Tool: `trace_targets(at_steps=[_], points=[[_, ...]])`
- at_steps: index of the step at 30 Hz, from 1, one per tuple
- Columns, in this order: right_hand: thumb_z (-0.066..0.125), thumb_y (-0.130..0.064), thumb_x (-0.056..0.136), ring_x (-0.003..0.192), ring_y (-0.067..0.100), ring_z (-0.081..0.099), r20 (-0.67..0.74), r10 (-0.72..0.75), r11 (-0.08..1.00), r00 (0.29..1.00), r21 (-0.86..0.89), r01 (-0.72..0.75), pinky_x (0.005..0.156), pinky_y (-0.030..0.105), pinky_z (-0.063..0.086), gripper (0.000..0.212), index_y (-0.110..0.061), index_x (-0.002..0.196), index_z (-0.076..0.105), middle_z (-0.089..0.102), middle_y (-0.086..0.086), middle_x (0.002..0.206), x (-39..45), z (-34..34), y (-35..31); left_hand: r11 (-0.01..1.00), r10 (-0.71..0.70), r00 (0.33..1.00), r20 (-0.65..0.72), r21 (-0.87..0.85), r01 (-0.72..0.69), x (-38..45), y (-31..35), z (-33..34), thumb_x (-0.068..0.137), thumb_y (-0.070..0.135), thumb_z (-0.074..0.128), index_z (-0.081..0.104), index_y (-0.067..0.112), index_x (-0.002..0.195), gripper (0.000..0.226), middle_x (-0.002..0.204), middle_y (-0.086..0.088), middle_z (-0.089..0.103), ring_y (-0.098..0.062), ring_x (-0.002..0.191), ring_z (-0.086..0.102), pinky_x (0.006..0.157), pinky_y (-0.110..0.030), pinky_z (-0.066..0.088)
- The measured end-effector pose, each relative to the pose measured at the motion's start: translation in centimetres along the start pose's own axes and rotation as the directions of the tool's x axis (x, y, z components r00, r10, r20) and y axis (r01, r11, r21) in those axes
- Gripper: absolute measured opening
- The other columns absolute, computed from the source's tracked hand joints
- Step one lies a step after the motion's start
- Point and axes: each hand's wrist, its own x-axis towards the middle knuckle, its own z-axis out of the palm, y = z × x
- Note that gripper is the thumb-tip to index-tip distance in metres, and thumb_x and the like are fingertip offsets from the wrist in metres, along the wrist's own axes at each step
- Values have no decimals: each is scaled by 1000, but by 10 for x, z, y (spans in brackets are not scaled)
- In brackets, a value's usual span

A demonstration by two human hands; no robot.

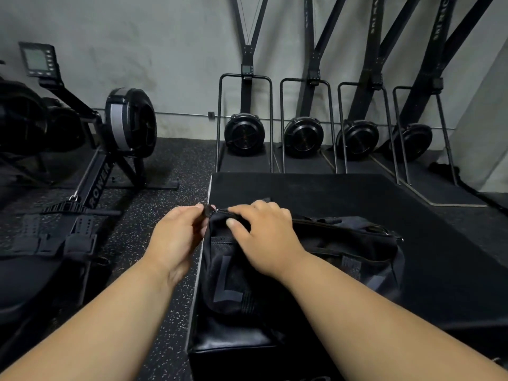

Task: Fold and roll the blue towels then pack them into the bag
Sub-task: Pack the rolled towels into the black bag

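Rowing machine (90, 149) off to the far left, irrelevant. Left hand (176, 237) pinches the zipper pull (206, 209) at the bag's near-left end, grip clenched on it. Just right of that grip, right hand (261, 240) curls over the bag (316, 259) top, bracing the fabric beside the zip. Bag lies on the dark padded surface (357, 193), extending right from both grips. Soft, floppy, light, so likely needs bracing while zipping. No blue towels visible; zip looks shut.
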Motion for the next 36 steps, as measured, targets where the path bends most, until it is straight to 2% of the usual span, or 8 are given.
trace_targets(at_steps=[6, 9, 15, 20, 26, 31, 34, 36], points=[[31, -50, 109, 119, 30, 44, 129, 115, 983, 985, 129, -131, 102, 48, 29, 41, -44, 122, 70, 57, 0, 122, 28, 6, -15, 996, -48, 998, 37, -77, 51, -3, -3, -3, 101, 17, 66, 66, 13, 99, 4, 77, -1, 70, -9, 72, 66, 74, -23, 58], [37, -51, 108, 125, 27, 40, 207, 102, 974, 973, 179, -140, 106, 46, 25, 34, -48, 121, 69, 56, -4, 126, 37, 6, -15, 993, -64, 997, 41, -96, 67, -2, -3, -6, 100, 14, 67, 67, 13, 96, 4, 83, -4, 71, -11, 81, 69, 80, -24, 61], [51, -44, 103, 119, 22, 45, 195, 82, 958, 977, 254, -131, 111, 48, 31, 15, -43, 104, 66, 53, -12, 105, 41, 10, -14, 991, -71, 996, 49, -112, 76, 1, -6, -10, 99, 13, 68, 68, 13, 95, 3, 91, -8, 69, -14, 90, 69, 77, -22, 61], [52, -48, 102, 126, 22, 42, 254, 63, 974, 965, 195, -115, 113, 48, 29, 26, -45, 125, 63, 54, -8, 121, 40, 11, -14, 987, -80, 994, 71, -135, 89, 0, -4, -9, 99, 12, 66, 67, 12, 97, 2, 98, -13, 72, -17, 95, 70, 83, -25, 62], [61, -43, 98, 114, 17, 49, 161, 49, 951, 986, 295, -95, 107, 41, 35, 8, -41, 100, 68, 55, -13, 98, 40, 15, -13, 988, -83, 995, 62, -122, 91, -1, -3, -12, 99, 11, 67, 68, 12, 97, 2, 96, -11, 72, -16, 94, 70, 87, -27, 62], [66, -50, 84, 102, 15, 62, 41, 86, 934, 995, 344, -95, 102, 48, 47, 13, -37, 85, 71, 69, -15, 89, 37, 22, -13, 991, -79, 996, 40, -104, 83, -1, -5, -15, 98, 12, 68, 70, 12, 96, 3, 90, -6, 73, -13, 89, 72, 78, -22, 61], [69, -45, 87, 101, 14, 59, -2, 52, 945, 999, 324, -49, 102, 45, 46, 11, -34, 83, 70, 63, -13, 92, 34, 20, -11, 991, -79, 996, 38, -109, 83, -2, -6, -16, 98, 12, 68, 70, 13, 95, 4, 87, -4, 74, -13, 90, 71, 78, -22, 61], [61, -48, 93, 108, 19, 58, 75, 84, 945, 994, 311, -104, 105, 46, 44, 18, -33, 87, 68, 60, -10, 102, 35, 18, -9, 990, -81, 996, 29, -116, 84, -2, -8, -17, 98, 11, 68, 69, 14, 93, 6, 85, -2, 74, -13, 90, 71, 77, -22, 61]])
